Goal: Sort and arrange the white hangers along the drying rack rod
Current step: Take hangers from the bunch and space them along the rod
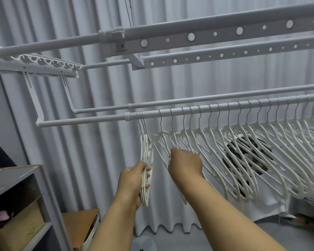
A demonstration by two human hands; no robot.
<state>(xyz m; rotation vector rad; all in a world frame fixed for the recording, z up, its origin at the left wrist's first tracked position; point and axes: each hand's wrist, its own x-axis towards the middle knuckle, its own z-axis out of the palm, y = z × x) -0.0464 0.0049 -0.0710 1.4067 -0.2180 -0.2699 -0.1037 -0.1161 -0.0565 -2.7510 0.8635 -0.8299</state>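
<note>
White bunched hangers in left hand fingers' grip, right hand closed on next hanger.

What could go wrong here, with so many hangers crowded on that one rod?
1. The left hand pinches a bunch of hangers low down; their hooks sit close together on the rod, so they may snag each other.
2. The right hand reaches into the spread row of hangers, whose arms overlap; pulling one could drag its neighbours.
3. The bunch hangs beside the rod's joint collar, which might catch hooks sliding left.
</note>
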